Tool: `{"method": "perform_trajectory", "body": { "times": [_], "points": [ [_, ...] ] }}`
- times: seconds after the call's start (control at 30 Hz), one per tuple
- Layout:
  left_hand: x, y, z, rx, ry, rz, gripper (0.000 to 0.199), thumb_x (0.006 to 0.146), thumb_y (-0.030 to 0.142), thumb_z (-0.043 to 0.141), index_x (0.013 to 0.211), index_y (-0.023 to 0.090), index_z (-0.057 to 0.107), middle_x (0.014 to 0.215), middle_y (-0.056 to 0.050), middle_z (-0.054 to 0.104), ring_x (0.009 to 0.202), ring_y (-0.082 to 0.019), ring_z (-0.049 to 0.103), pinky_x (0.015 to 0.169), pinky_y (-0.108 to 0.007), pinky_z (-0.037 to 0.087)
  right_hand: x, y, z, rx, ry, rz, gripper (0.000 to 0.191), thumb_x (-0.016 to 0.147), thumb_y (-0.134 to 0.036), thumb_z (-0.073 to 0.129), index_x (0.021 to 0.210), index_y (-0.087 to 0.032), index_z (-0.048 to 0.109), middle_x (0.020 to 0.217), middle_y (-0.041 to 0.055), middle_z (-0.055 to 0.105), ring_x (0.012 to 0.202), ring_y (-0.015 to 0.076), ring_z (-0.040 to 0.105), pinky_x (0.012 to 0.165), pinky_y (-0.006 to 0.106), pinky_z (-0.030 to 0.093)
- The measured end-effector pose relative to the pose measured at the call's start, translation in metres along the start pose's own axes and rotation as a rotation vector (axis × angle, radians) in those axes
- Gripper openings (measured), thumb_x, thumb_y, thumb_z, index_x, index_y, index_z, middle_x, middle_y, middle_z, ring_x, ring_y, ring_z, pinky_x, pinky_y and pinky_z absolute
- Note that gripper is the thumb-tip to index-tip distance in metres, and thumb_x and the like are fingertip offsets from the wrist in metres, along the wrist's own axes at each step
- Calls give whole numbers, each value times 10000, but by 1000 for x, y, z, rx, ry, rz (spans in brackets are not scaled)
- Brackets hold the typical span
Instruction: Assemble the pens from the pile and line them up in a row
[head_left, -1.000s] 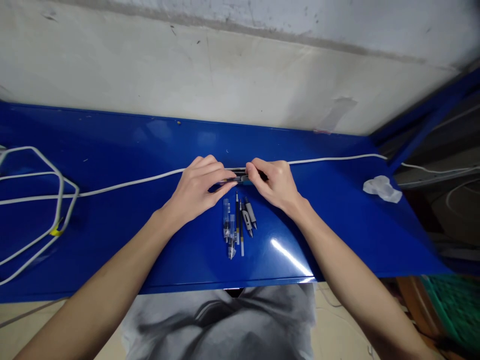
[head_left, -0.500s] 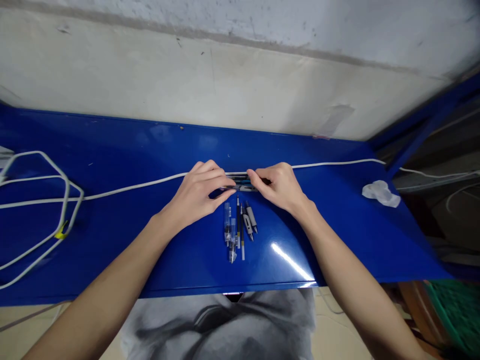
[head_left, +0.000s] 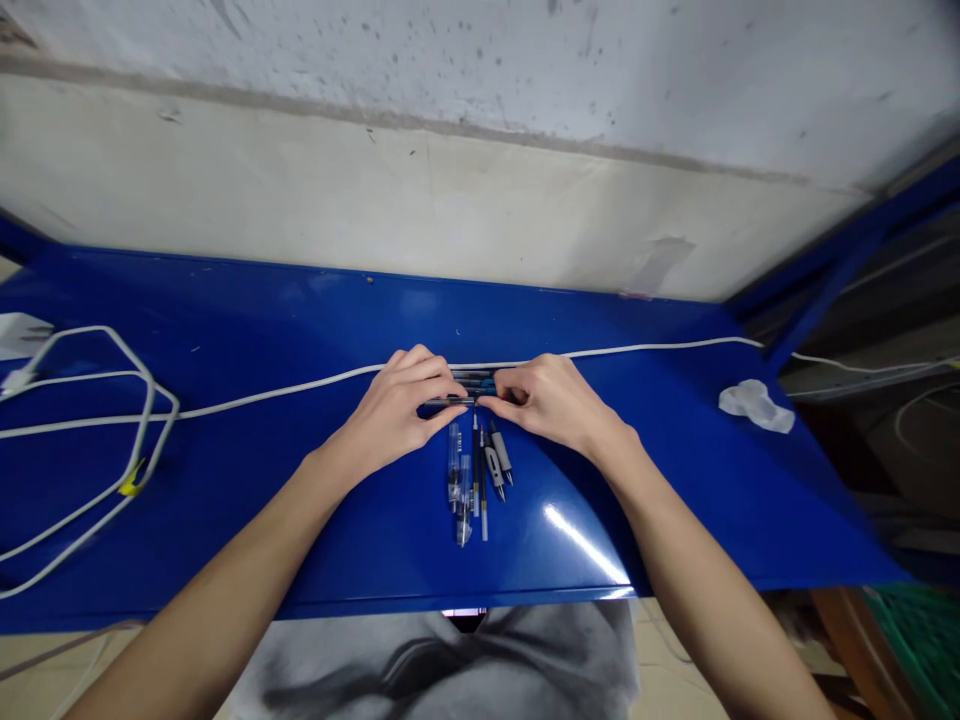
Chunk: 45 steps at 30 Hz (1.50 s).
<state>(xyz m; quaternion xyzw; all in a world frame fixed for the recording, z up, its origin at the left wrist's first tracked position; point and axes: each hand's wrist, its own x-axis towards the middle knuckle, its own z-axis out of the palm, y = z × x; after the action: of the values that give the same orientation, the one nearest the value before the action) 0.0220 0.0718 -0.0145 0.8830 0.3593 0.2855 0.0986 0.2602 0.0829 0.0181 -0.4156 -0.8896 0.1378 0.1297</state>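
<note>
My left hand [head_left: 401,400] is closed, with a dark, clear-barrelled pen [head_left: 448,402] lying level between its thumb and fingers. At the pen's right end, the thumb and fingers of my right hand [head_left: 551,395] are pinched together; what lies inside that pinch is mostly hidden. Just behind the hands lie several pens [head_left: 474,382] side by side, partly covered by my fingers. Nearer to me are two clear pen barrels [head_left: 454,465], two thin ink refills [head_left: 484,495] and two grey pen grips with metal tips [head_left: 495,475].
A white cable [head_left: 300,386] runs across the blue table [head_left: 360,560] behind the hands and loops at the left, by a white plug [head_left: 22,335]. Crumpled white plastic [head_left: 756,404] lies at the right. A wall [head_left: 450,210] borders the back edge.
My right hand has closed in on the pen's right end, and the grey grip seen between the hands before is now hidden. The camera view has tilted slightly upward.
</note>
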Motion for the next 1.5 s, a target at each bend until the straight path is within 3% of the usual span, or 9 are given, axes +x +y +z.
{"method": "perform_trajectory", "body": {
  "times": [0.17, 0.43, 0.63, 0.8, 1.07, 1.5],
  "points": [
    [1, 0, -1, -4, -6, -39, 67, 951, 266, 688, 927, 206, 707, 950, -38, 692, 939, -206, 552, 803, -359, 387, 0, 2, 2, -6, -73, 14, 236, 922, -331, 706, 746, -190, 638, 553, -54, 454, 528, 98, 310, 584, 280, 191],
    [2, 2, -2, -23, -20, -34, 117, 958, 164, 597, 891, 204, 684, 943, -28, 685, 942, -201, 538, 821, -368, 376, 1, -7, 4, -6, -96, -13, 234, 859, -133, 568, 644, -189, 496, 566, -49, 411, 539, 100, 258, 580, 291, 182],
    [2, 2, -2, -18, -26, -36, 130, 954, 163, 586, 876, 205, 681, 932, -30, 703, 953, -210, 549, 812, -371, 374, 0, -10, 5, -3, -79, -5, 217, 871, -156, 548, 661, -197, 513, 554, -52, 392, 530, 109, 232, 580, 301, 178],
    [2, 3, -2, -15, -17, -31, 124, 970, 178, 563, 885, 203, 649, 887, -31, 698, 939, -215, 558, 802, -368, 384, 1, -10, 8, -39, -53, -8, 215, 933, -209, 532, 721, -193, 564, 586, -30, 471, 537, 116, 265, 585, 309, 167],
    [3, 3, -2, 10, 28, -28, 115, 982, 168, 541, 914, 194, 629, 806, -15, 637, 896, -203, 558, 784, -356, 376, 1, -9, 14, -123, 19, 68, 243, 1011, -292, 465, 819, -198, 581, 679, 16, 611, 559, 134, 409, 583, 308, 165],
    [3, 8, -4, -22, 105, -60, 135, 1005, 170, 527, 891, 184, 598, 814, -5, 641, 879, -180, 574, 792, -342, 390, 2, -9, 18, -99, 84, 110, 227, 999, -284, 480, 809, -199, 570, 644, 1, 600, 534, 128, 434, 584, 305, 171]
  ]
}}
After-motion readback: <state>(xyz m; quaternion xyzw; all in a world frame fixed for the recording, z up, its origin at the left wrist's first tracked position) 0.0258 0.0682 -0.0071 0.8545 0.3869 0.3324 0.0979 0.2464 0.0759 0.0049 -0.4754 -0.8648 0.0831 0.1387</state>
